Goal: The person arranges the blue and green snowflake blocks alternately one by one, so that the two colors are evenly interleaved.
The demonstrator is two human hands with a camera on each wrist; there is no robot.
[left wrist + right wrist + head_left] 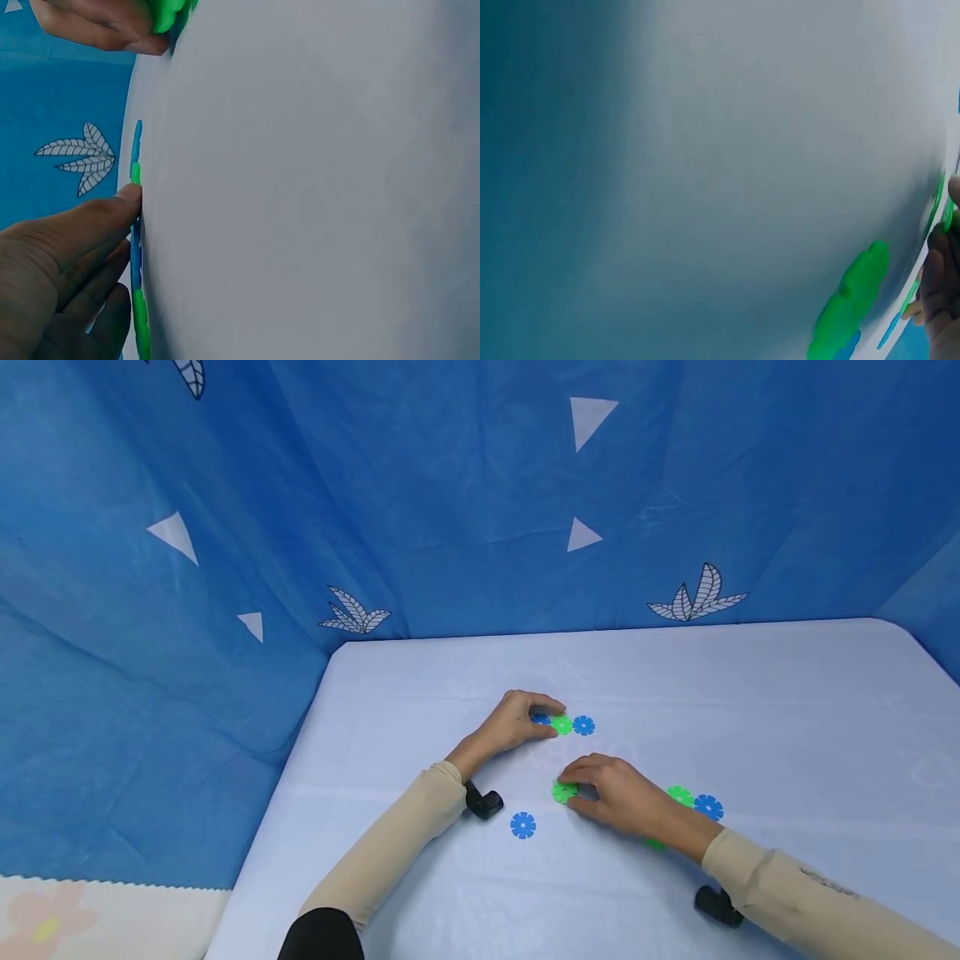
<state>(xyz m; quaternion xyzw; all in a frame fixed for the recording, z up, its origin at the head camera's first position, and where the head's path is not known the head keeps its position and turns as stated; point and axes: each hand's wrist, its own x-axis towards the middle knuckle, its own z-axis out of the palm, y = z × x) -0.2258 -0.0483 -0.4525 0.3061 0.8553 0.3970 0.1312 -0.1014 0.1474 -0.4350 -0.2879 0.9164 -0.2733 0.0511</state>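
In the head view, the left hand (517,720) holds a row of flat notched discs lying on the white table, its thumb and index finger at the edges of a green disc (562,725). A blue disc (583,725) sits at the row's right end, and another blue one (541,720) is partly hidden under the hand. Nearer the front, the right hand (611,789) pinches a separate green disc (564,792) between thumb and fingers. The left wrist view shows the left thumb (127,196) against the row edge-on, with blue and green pieces alternating.
A single blue disc (522,825) lies in front of the hands. Beside the right forearm are a green disc (681,795) and a blue disc (708,807), with another green one partly covered by the wrist. Blue patterned cloth (480,502) hangs behind the table.
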